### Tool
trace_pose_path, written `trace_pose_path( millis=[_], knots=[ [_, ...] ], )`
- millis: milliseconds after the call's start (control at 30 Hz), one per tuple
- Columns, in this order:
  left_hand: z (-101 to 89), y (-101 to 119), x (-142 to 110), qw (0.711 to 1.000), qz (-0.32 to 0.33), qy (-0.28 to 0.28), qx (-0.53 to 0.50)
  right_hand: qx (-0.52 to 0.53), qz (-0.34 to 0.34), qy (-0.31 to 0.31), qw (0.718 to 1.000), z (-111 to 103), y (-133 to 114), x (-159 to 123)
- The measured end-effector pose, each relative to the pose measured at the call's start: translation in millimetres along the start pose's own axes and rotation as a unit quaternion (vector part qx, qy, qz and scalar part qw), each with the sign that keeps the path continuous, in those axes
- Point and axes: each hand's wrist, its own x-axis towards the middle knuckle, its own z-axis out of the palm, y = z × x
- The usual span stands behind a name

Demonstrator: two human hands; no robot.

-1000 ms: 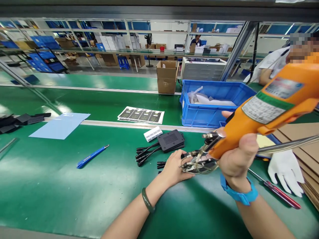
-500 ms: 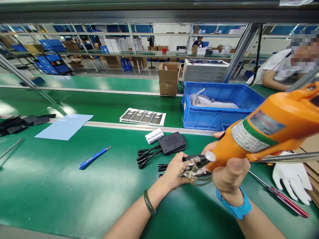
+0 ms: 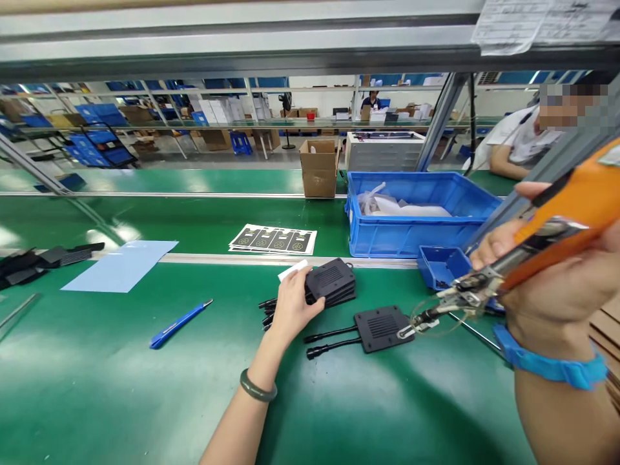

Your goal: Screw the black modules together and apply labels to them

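- Fingers [image 3: 298, 284] of the left hand [image 3: 287, 315] are held half-spread at the black box stack [image 3: 331, 279]; grip cannot be told.
- Orange screwdriver [image 3: 571, 200] is enclosed by the fingers of the right hand [image 3: 557, 294].
- Screwdriver tip [image 3: 405, 331] is seen over a single black box [image 3: 382, 327].
- Stack is set near the far edge of the workbench [image 3: 121, 387].

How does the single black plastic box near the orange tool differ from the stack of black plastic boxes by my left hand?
The single black plastic box lies alone; the stack of black plastic boxes is layered. The single box's two cables show plainly; your left hand partly hides the stack's. The single box lies nearer you than the stack. Both show grooved tops.
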Motion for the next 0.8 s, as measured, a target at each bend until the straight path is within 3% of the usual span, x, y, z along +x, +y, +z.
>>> trace_pose_path(
  millis=[133,233,300,400,800],
  knots=[
    [12.1,20,-11,0.998,0.053,0.015,0.015,-0.011,0.045,0.029,0.999,-3,26,-11],
    [31.0,47,-26,0.989,0.111,-0.093,-0.019,-0.003,0.072,0.044,0.996,-5,40,-22],
    [43.6,60,-36,0.977,0.117,-0.176,-0.022,-0.005,0.077,0.044,0.996,-7,48,-28],
    [55.8,65,-43,0.966,0.101,-0.238,0.003,-0.017,0.061,0.038,0.997,-9,58,-35],
    [62.3,67,-43,0.964,0.066,-0.258,0.01,-0.003,0.042,0.009,0.999,-8,61,-62]
  ],
)
